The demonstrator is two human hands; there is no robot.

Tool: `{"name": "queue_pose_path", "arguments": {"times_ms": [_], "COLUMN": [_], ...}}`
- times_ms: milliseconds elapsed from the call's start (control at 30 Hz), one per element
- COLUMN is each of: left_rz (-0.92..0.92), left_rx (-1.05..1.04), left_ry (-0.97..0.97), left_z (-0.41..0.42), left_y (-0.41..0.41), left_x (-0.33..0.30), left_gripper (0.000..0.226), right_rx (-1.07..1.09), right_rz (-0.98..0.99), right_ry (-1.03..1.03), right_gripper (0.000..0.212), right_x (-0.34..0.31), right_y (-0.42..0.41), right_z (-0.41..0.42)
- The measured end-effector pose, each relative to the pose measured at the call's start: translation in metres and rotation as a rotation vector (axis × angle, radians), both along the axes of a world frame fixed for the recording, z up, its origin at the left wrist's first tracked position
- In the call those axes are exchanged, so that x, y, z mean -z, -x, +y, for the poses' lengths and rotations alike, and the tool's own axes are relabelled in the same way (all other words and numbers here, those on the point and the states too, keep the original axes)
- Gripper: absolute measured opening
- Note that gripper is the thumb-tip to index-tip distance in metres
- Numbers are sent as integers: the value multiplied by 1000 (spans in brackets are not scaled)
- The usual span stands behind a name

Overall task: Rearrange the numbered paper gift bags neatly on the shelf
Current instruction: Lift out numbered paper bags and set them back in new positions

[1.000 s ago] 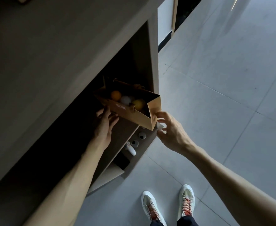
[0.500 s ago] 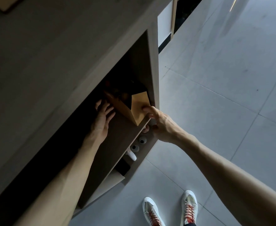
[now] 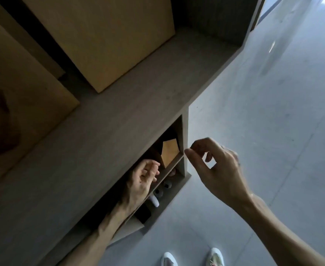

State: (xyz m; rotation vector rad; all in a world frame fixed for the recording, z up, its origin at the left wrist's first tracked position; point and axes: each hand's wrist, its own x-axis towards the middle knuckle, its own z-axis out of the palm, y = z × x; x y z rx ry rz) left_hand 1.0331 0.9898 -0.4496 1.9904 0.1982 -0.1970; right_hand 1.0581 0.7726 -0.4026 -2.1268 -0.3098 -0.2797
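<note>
bag in the cubby: a brown paper gift bag (image 3: 169, 154) is sitting tucked inside the dark middle compartment, pushed up against the right wall of the shelf unit (image 3: 184, 135). Only one tan side panel is catching light, so I'm not seeing any number on it.

left hand: the left hand (image 3: 142, 179) is hanging at the mouth of that compartment, just left of the bag, fingers loosely curled and gripping nothing. Looks like it's guiding or steadying, but I can't tell if it's actually touching the paper.

right hand: the right hand (image 3: 213, 166) is floating outside the unit, just right of its side panel, thumb and forefinger nearly pinched, the rest relaxed. It's empty too. My guess is it's letting go after squaring the bag in.

upper shelf: two bigger brown bags are standing on the level above, one at far centre (image 3: 108, 39) and one at the left (image 3: 19, 104). Probably next in line for tidying.

lower cubby: some small round things and a white object (image 3: 155, 201) are lying down there, too dim to identify.

surface: grey wood-look boards, matte, looking flat and easy to slide paper along.

room: pale large floor tiles (image 3: 263, 112) are stretching off to the right, with white sneakers (image 3: 216, 257) poking in at the near edge.
</note>
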Motion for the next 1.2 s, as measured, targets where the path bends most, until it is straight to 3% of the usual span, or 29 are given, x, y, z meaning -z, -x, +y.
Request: {"name": "queue_pose_path", "arguments": {"times_ms": [133, 300, 467, 633, 733, 1200], "left_rz": [-161, -269, -429, -477, -518, -715], "left_rx": [237, 386, 303, 196, 88, -273], "left_ry": [-248, -361, -364, -381, -429, -594], "left_z": [-13, -32, -32, -2, 24, 183], "left_y": [39, 68, 77, 103, 119, 157], "left_x": [-63, -141, -220, -284, -314, -380], "left_gripper": [32, 38, 30, 22, 19, 17], "right_rx": [-15, -128, -296, -466, -560, -754], "right_rz": [-150, -249, -304, -331, -348, -319], "right_ry": [-52, -103, -159, -209, -232, -147], "right_gripper": [16, 15, 17, 4, 9, 11], "right_x": [-91, -178, -248, -296, -316, -374], "right_y": [3, -4, 0, 11, 16, 15], "right_z": [-18, -19, 10, 54, 84, 232]}}
